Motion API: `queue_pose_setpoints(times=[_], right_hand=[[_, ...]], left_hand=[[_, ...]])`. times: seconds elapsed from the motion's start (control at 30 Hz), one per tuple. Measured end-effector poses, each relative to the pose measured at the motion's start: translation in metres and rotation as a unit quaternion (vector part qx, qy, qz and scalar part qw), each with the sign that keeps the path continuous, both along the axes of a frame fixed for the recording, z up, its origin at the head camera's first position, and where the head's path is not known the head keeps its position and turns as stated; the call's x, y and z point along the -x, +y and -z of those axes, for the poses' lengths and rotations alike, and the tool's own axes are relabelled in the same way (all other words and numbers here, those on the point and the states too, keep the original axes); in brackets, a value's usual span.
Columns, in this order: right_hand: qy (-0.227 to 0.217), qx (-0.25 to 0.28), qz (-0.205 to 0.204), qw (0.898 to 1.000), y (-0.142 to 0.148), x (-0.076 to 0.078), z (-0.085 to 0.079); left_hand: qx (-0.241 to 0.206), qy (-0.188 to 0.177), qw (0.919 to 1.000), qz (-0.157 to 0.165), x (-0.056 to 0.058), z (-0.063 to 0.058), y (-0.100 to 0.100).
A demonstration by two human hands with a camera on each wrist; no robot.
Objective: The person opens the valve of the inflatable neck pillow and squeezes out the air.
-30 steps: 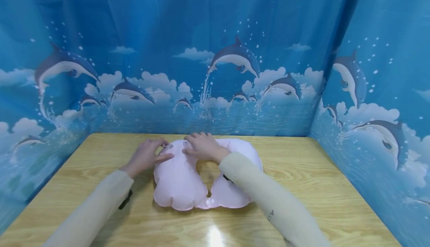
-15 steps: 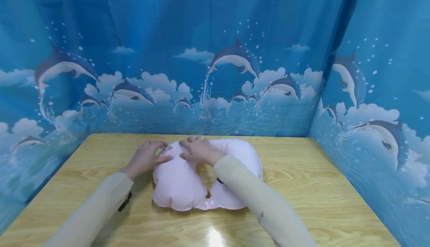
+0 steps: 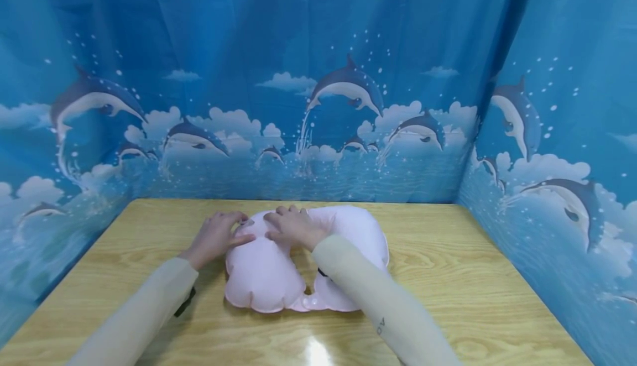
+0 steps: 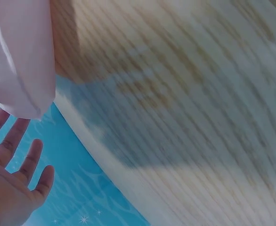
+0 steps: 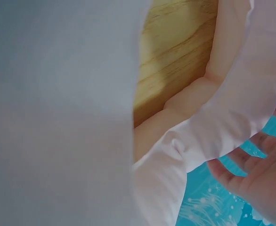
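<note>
A pale pink inflatable neck pillow lies on the table, its two ends meeting at white snaps in front. My left hand holds its far left corner, thumb on top and index finger near a small grey patch; in the left wrist view the other fingers are spread. My right hand rests on the top of the pillow, right of the left hand, with the thumb towards me. In the right wrist view its fingertips reach the pillow's far edge, while the close part of the pillow fills the left side.
The wooden table runs back to a blue dolphin curtain. More curtain stands along the left and right sides. A light glare shows at the table's front.
My right hand has slid a little left and towards me over the pillow. The left hand has barely shifted. The pillow's left part has moved slightly left.
</note>
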State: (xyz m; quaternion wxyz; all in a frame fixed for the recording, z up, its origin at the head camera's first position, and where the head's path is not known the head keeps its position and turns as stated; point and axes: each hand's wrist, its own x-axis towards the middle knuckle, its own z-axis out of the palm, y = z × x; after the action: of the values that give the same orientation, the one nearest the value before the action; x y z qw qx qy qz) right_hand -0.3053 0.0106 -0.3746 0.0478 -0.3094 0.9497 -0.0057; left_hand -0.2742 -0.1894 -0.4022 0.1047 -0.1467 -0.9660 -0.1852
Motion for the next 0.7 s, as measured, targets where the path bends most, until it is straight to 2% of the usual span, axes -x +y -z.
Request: queue_pose_setpoints(times=[0.7], right_hand=[[0.008, -0.022, 0.004, 1.000, -0.0040, -0.0025, 0.0075]], left_hand=[[0.015, -0.005, 0.9998, -0.009, -0.0008, 0.0073, 0.0026]])
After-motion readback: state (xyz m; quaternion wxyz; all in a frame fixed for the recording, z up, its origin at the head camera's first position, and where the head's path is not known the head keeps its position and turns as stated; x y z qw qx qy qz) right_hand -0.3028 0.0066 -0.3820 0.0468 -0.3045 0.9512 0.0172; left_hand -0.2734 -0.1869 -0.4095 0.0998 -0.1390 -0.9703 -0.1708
